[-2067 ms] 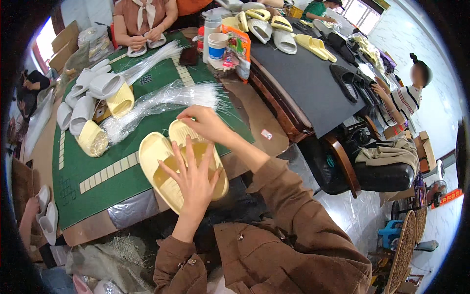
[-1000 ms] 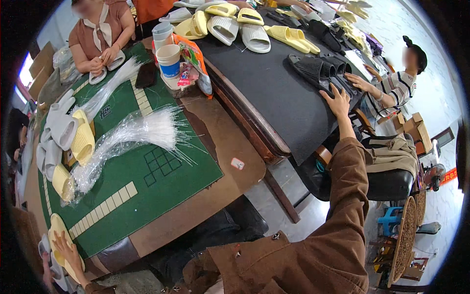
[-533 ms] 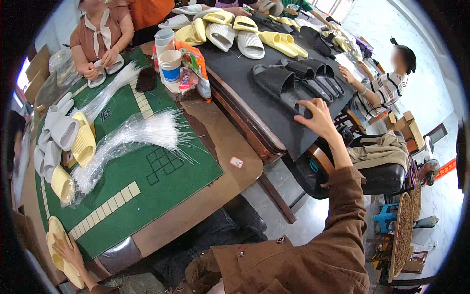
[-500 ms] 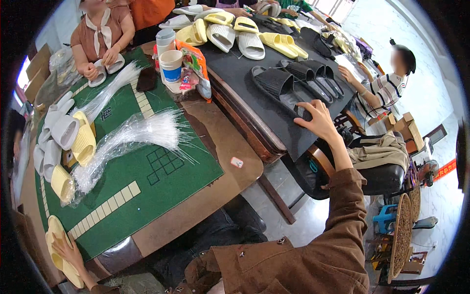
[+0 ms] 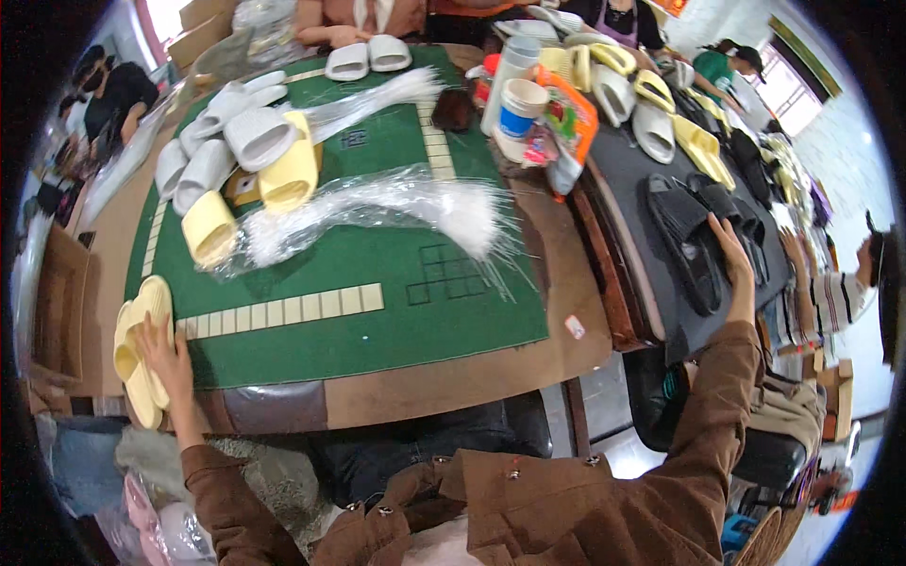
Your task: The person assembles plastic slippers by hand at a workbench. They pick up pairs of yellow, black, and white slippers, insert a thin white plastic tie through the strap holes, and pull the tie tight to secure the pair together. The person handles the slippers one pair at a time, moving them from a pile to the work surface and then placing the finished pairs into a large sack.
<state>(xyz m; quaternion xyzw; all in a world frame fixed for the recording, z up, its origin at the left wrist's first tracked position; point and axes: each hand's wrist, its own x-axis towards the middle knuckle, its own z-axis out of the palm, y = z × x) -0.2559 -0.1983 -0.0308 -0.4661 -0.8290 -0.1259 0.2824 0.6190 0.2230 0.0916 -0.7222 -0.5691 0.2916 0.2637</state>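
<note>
At the green tabletop (image 5: 377, 321)'s left edge, the left hand (image 5: 165, 357) grasps a pair of yellow slippers (image 5: 140, 344) held together. Right of the tabletop, the right hand (image 5: 734, 257) lies flat, fingers loose, on black slippers (image 5: 694, 236) on the dark neighbouring table.

Slipper pair (image 5: 140, 349) at table's (image 5: 453, 387) left edge, sandals (image 5: 703, 236) right
</note>
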